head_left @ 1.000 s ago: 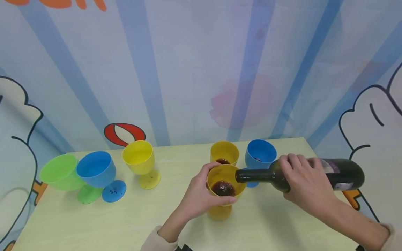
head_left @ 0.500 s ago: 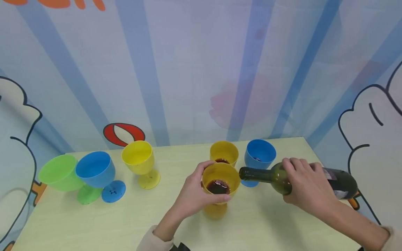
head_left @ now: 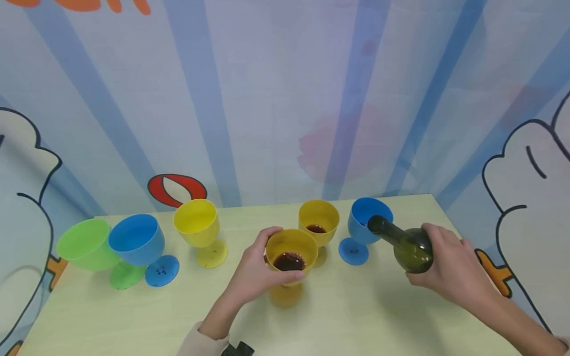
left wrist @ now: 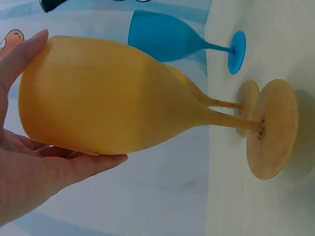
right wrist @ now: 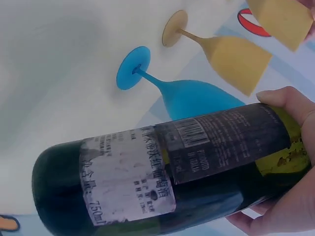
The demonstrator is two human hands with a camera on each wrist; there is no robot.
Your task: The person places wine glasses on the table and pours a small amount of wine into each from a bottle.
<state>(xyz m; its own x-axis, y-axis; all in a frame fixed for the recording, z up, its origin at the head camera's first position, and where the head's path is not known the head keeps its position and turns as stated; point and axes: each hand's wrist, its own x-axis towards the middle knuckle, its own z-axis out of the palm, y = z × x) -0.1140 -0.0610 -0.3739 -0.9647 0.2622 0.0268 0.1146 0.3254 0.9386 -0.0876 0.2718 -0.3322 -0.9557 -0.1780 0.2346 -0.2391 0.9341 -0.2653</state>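
Note:
My left hand (head_left: pixel 253 273) grips the bowl of a dark-yellow plastic goblet (left wrist: pixel 108 98), thumb on the near side and fingers round the far side. Dark red liquid (head_left: pixel 289 262) lies in its bottom. Whether its foot touches the table, I cannot tell. My right hand (head_left: pixel 458 272) holds a green glass wine bottle (head_left: pixel 413 251) round its body, mouth pointing up and left. The bottle mouth overlaps a blue goblet (head_left: pixel 358 210) behind it in the head view. Another dark-yellow goblet (head_left: pixel 318 215) with dark liquid stands just behind the held one. Paper labels (right wrist: pixel 125 177) show on the bottle.
On the left of the pale table (head_left: pixel 133 321) stand a green goblet (head_left: pixel 86 247), a second blue goblet (head_left: pixel 138 242) and a bright yellow goblet (head_left: pixel 197 225). A striped cartoon backdrop (head_left: pixel 276 99) hangs right behind the table's back edge.
The bottle has drawn away from the held goblet to the right, and its mouth has swung upward. My left hand has carried the dark-yellow goblet to the left.

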